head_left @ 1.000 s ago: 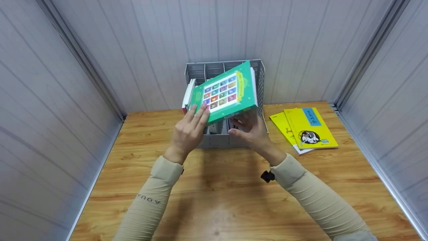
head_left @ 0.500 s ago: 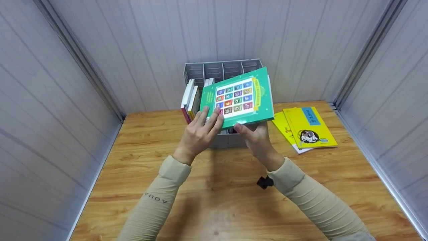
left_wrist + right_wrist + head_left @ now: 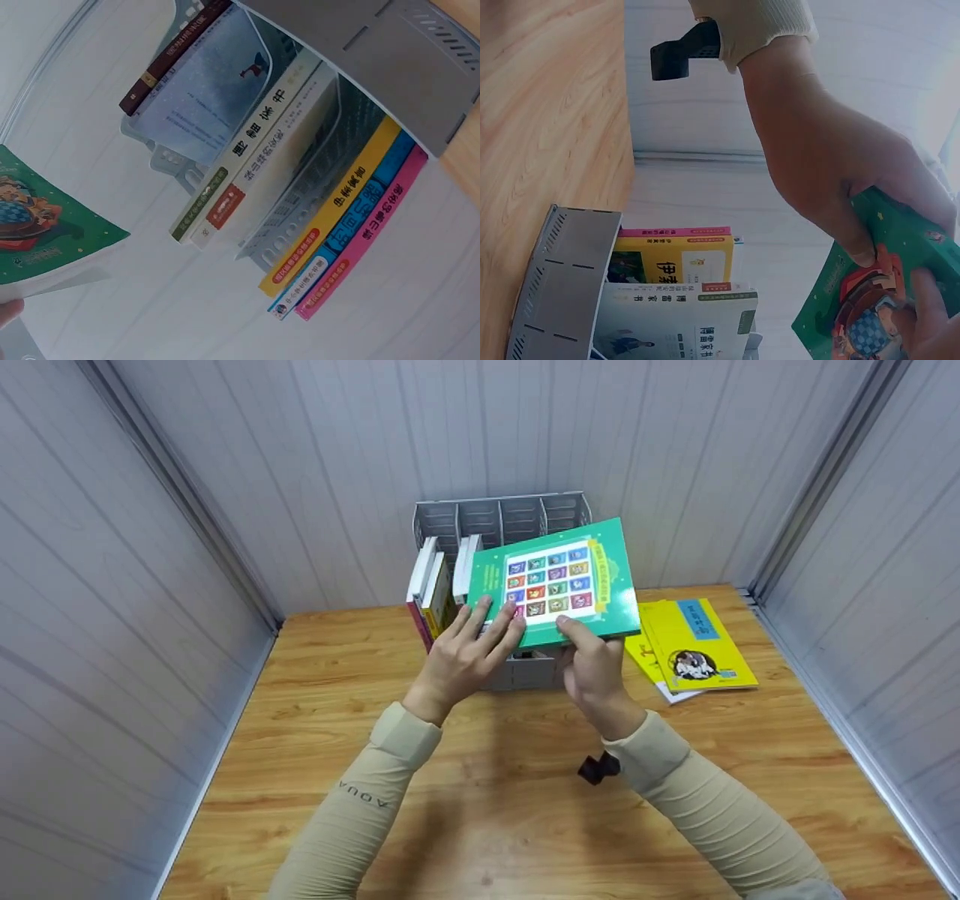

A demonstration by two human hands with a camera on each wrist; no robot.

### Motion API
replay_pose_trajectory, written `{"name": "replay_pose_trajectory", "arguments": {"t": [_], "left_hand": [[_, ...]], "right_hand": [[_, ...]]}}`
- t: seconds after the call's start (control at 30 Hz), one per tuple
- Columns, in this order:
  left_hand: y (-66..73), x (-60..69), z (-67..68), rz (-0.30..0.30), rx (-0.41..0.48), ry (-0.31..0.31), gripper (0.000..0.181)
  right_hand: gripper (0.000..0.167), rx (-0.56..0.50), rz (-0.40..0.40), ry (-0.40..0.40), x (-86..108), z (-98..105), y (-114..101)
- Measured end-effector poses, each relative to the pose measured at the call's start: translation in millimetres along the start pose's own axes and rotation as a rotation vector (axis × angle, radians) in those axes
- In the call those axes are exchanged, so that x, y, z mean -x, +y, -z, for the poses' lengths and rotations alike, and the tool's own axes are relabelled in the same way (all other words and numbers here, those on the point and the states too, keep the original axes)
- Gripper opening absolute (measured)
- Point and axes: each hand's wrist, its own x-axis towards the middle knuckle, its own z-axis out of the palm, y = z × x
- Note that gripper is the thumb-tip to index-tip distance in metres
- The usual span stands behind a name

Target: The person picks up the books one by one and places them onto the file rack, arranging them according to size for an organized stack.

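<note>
A green book [image 3: 555,585] with a grid of small coloured pictures on its cover is held tilted above the front of a grey divided book rack [image 3: 536,675]. My left hand [image 3: 461,660] grips its near left corner, fingers laid over the cover and thumb underneath. At the near right edge my right hand [image 3: 596,679] holds it, thumb on top and fingers below. In the right wrist view the underside of the book [image 3: 821,322] shows a cartoon figure. The rack holds pink, blue and yellow books [image 3: 330,225], pale books [image 3: 247,150] and a dark brown book [image 3: 176,56].
Two yellow books [image 3: 724,656] overlap on the wooden tabletop [image 3: 337,660] to the right of the rack. Ribbed pale wall panels [image 3: 337,472] stand behind and on both sides. A small black device [image 3: 598,769] hangs below my right cuff.
Both hands have carried the green book rightward and slightly nearer, turning it flatter. My right thumb has come onto its cover. More of the rack and its books now shows on the left.
</note>
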Motion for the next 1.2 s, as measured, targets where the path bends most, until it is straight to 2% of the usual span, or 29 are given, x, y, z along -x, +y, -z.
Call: {"name": "replay_pose_trajectory", "arguments": {"t": [0.1,0.3,0.5,0.67,0.8,1.03,1.2], "left_hand": [[0.3,-0.4,-0.1,0.042,0.038,-0.019,0.034],[-1.5,3.4,-4.6,0.134,0.129,-0.031,0.036],[-1.6,15.7,-14.6,0.183,0.161,-0.062,0.036],[2.7,27.4,-23.7,0.216,0.176,-0.122,0.024],[9.7,36.7,-30.9,0.242,0.186,-0.194,0.017],[21.5,52.1,-42.4,0.302,0.229,-0.359,0.017],[28.8,64.2,-52.6,0.333,0.277,-0.43,0.019]], "right_hand": [[0.067,0.014,0.016,0.028,-3.0,6,-1],[0.071,0.019,0.074,0.032,-13.1,17,-8],[0.069,0.008,0.142,0.054,-26.4,27,-17],[0.069,0.043,0.174,0.051,-34.7,37,-22],[0.072,0.132,0.198,0.051,-40.1,46,-25],[0.071,0.405,0.25,0.031,-45.6,60,-26],[0.069,0.539,0.246,0.019,-49.1,64,-21]]}}
